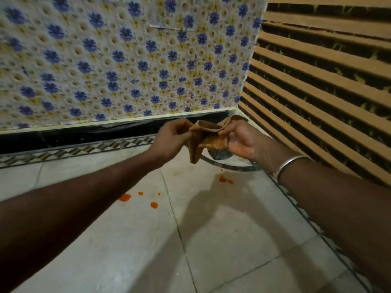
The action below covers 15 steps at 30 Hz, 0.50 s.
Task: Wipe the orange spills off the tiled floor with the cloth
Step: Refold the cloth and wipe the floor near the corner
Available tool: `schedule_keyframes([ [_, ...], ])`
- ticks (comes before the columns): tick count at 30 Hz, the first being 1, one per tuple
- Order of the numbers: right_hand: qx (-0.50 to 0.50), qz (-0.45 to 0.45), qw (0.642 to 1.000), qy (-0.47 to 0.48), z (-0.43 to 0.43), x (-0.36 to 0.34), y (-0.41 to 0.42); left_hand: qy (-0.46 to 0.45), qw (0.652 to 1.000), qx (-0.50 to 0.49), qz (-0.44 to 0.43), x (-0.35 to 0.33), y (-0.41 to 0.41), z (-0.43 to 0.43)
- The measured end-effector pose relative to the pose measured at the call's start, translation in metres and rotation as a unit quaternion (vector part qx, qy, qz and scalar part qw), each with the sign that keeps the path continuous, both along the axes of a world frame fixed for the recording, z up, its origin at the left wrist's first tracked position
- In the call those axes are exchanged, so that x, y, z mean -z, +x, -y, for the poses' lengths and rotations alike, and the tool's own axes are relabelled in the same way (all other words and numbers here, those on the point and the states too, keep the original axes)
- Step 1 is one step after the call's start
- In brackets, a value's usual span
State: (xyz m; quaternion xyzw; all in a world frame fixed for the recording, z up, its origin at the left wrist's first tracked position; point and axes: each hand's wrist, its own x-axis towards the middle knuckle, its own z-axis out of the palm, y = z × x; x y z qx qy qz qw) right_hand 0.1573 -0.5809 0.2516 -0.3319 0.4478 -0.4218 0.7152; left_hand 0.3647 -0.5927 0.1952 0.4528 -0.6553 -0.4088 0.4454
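A small brownish-orange cloth [204,138] hangs crumpled between both hands, held up above the floor. My left hand [171,138] pinches its left edge and my right hand [241,140] grips its right side; a silver bangle sits on the right wrist. On the pale tiled floor [211,240] below lie several orange spills: a blot [124,197] at the left, a drop [154,205] beside it, small dots near them, and a smear [225,179] further right, under the cloth.
A surface covered in blue-flower patterned fabric [127,60] rises behind the hands, with a dark base and a patterned tile border [74,152] along the floor. A brown slatted panel [328,81] closes the right side. A dark curved inlay [228,163] marks the floor under the hands.
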Motion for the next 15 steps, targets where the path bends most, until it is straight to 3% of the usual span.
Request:
schedule_keyframes([
  [3, -0.020, -0.011, 1.000, 0.009, 0.005, 0.009, 0.010, 0.031, 0.995, -0.072, -0.065, -0.009, 0.014, 0.011],
  [6, -0.045, -0.036, 0.998, 0.029, 0.009, 0.018, 0.025, 0.012, 0.988, -0.153, -0.018, -0.013, 0.022, 0.024],
  [8, -0.056, 0.022, 0.997, 0.058, 0.017, 0.028, 0.029, -0.008, 0.982, -0.184, 0.033, -0.016, 0.020, 0.027],
  [12, -0.102, 0.051, 0.992, 0.055, 0.029, 0.043, 0.041, -0.072, 0.975, -0.099, 0.183, -0.018, 0.015, 0.022],
  [15, -0.128, 0.029, 0.991, 0.031, 0.030, 0.046, 0.046, -0.122, 0.947, -0.001, 0.298, -0.015, 0.016, 0.013],
])
